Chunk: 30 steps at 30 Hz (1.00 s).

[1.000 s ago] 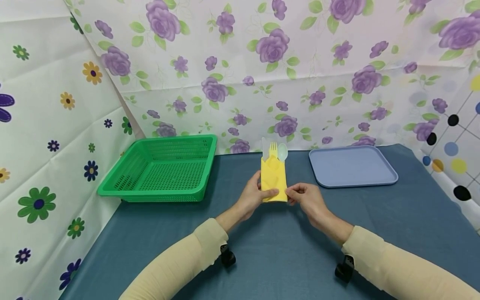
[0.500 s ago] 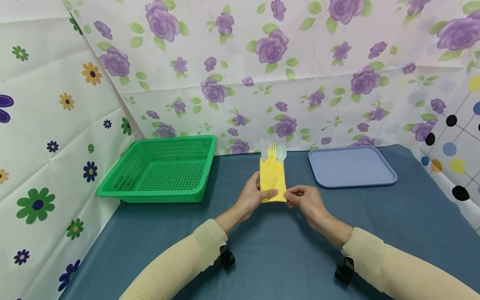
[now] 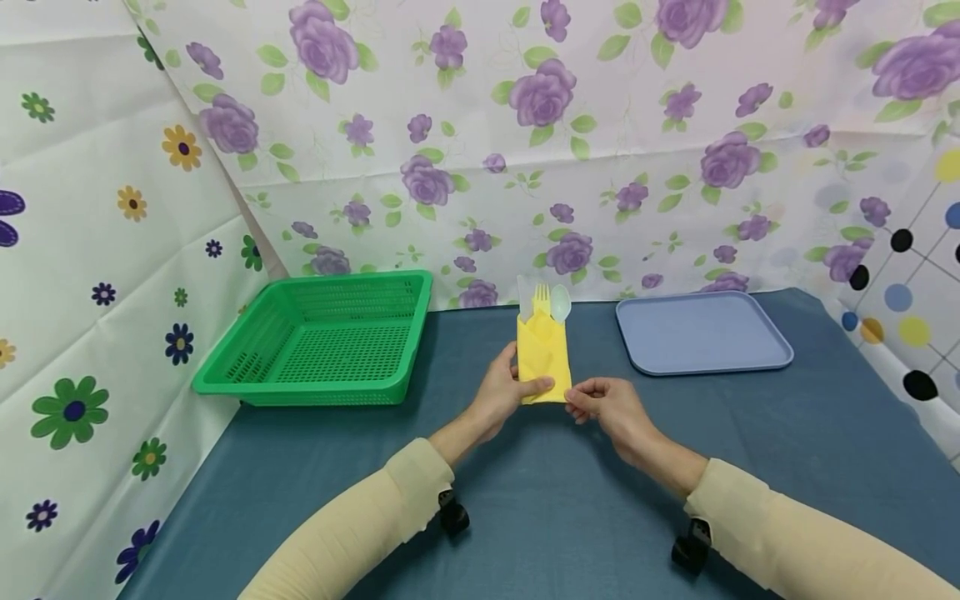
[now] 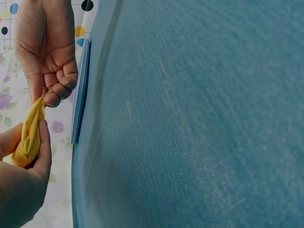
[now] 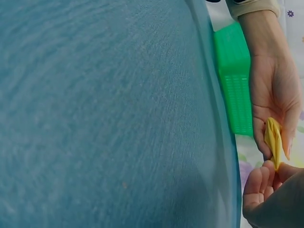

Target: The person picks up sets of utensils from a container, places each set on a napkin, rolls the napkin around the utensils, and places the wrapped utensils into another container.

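Note:
A folded yellow napkin (image 3: 542,354) stands upright as a pouch in the head view. From its top stick out a clear knife (image 3: 524,293), a yellow fork (image 3: 542,298) and a pale spoon (image 3: 560,302). My left hand (image 3: 500,392) grips the pouch from its left side, thumb across the front and fingers behind. With thumb and fingertips, my right hand (image 3: 609,406) pinches the pouch's lower right corner. Both wrist views show the napkin (image 4: 29,137) from its bottom end, held above the table between the two hands.
A green plastic basket (image 3: 397,385) stands at the back left of the blue-covered table (image 3: 555,508). At the back right lies a blue-grey tray (image 3: 705,333). Flowered cloth (image 3: 480,100) hangs behind the table.
The pouch has shifted very slightly left in the head view. My right hand has dropped a little and its fingers sit lower at the napkin's corner. The left hand keeps its grip.

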Available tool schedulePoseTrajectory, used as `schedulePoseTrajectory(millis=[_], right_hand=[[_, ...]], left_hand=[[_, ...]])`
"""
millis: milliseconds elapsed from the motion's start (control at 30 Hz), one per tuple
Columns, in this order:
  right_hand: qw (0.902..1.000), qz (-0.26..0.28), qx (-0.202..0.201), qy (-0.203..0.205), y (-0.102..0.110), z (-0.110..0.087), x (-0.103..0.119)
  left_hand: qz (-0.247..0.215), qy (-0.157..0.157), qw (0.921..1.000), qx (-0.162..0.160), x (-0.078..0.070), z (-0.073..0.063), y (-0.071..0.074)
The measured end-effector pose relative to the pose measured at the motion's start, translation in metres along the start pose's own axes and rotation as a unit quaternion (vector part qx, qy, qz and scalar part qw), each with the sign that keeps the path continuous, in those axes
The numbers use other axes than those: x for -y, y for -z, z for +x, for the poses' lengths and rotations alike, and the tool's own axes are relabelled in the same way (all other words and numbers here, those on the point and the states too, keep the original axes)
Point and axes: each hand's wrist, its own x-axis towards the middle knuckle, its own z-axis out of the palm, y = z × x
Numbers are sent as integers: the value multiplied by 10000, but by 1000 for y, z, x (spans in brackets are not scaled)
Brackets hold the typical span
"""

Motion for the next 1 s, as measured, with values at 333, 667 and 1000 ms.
schedulePoseTrajectory(millis=[333,667,1000], right_hand=[[9993,-325,185,-86,1,-1,-1],[9998,-117,157,-40,-1,0,1],[9999,-41,26,-98,-1,0,4]], left_hand=[[-60,-32,10000,47,0,-1,0],[-140,-69,9998,104,1,0,0],[-392,250,9988,170,-3,-2,4]])
